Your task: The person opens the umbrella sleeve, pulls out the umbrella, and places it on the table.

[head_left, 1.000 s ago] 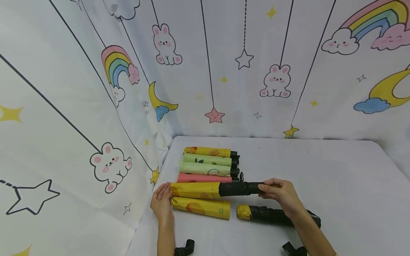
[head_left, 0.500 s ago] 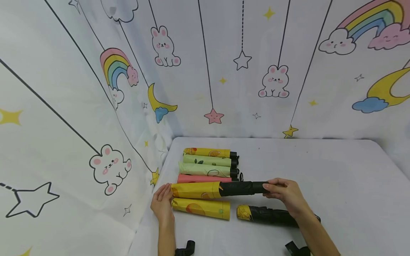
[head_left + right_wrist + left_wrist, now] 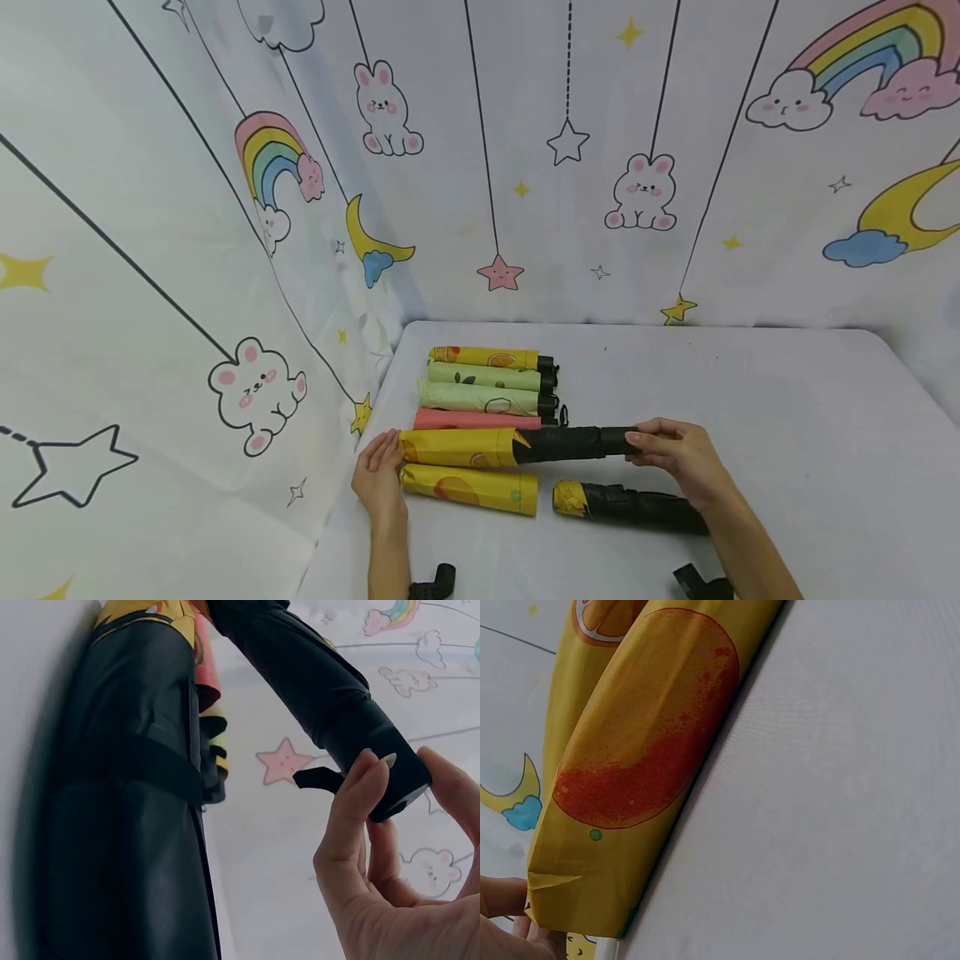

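A black folded umbrella (image 3: 570,443) sticks out of a yellow fruit-print sleeve (image 3: 459,447), with about half its length showing. My left hand (image 3: 379,477) holds the sleeve's left end. At the other end, my right hand (image 3: 681,458) pinches the umbrella's black handle (image 3: 390,769) between thumb and fingers; a short strap hangs beside it. Just below lies a second yellow sleeve (image 3: 472,490), printed with a large orange fruit (image 3: 649,724). To its right is another folded umbrella (image 3: 633,507), black with a yellow end, partly hidden behind my right forearm.
Behind the hands, several sleeved umbrellas lie in a row: a yellow one (image 3: 483,357), two light green ones (image 3: 480,398) and a red one (image 3: 476,418). The white table (image 3: 750,392) meets a printed cloth backdrop (image 3: 450,208) at the back and left.
My right hand has moved a little to the right, drawing the umbrella further out of the yellow sleeve. The left hand has stayed at the sleeve's end.
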